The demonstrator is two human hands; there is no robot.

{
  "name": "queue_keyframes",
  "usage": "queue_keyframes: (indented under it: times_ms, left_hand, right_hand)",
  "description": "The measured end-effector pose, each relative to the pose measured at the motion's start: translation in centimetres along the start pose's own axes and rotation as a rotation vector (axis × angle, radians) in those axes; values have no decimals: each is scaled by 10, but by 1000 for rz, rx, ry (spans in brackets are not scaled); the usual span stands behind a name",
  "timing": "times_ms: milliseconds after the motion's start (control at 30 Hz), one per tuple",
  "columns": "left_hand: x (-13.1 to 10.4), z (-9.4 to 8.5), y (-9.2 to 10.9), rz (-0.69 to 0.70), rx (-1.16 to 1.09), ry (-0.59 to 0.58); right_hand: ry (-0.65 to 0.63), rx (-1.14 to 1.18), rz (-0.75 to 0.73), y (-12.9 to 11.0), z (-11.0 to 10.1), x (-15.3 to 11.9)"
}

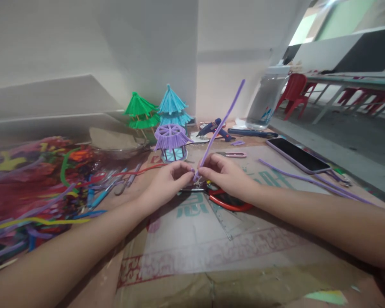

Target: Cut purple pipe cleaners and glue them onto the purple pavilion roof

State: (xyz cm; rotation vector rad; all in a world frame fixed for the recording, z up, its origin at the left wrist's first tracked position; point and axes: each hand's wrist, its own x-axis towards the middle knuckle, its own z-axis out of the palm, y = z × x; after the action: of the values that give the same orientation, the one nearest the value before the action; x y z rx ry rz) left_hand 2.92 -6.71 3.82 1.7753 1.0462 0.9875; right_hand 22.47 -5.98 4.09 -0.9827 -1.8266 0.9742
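Note:
A long purple pipe cleaner (225, 116) slants up and to the right out of my right hand (226, 173), which pinches it near its lower end. My left hand (168, 182) is closed in a pinch just beside, with a bit of purple at its fingertips by the same lower end. Beneath the hands lie red-handled scissors (229, 203), partly covered by the right hand. Just beyond stands a small pavilion with a purple fringed roof (170, 137) and a pale blue base. Green (140, 110) and blue (173, 105) two-tiered pavilions stand behind it.
A heap of colourful pipe cleaners (28, 184) spreads at the left. Behind are a glue gun (211, 128), a utility knife (252, 133) and a clear water bottle (266, 100). A phone (297, 154) and loose purple pipe cleaners (314, 182) lie right. A clear ruler (223, 220) rests on the printed board.

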Motion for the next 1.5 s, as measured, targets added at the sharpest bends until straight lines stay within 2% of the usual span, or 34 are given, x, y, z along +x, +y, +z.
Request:
queue_keyframes:
  times_ms: [200,567,800,1100,1233,1500]
  left_hand:
    - [1,0,-4,-11,-106,-45]
    - [3,-2,-4,-61,-158,-92]
    - [3,-7,0,-134,-85,-130]
    - [3,-7,6,-116,-61,-106]
    - [3,-7,11,-145,-57,-102]
    - [5,-9,0,-105,-84,-161]
  right_hand:
    - [-10,5,-37,1,0,1]
    - [16,-78,-32,3,-1,1]
    - [26,-92,-23,2,0,2]
    - [-29,-57,-4,3,0,3]
    - [-12,-44,10,1,1,3]
    - [19,-92,-8,3,0,3]
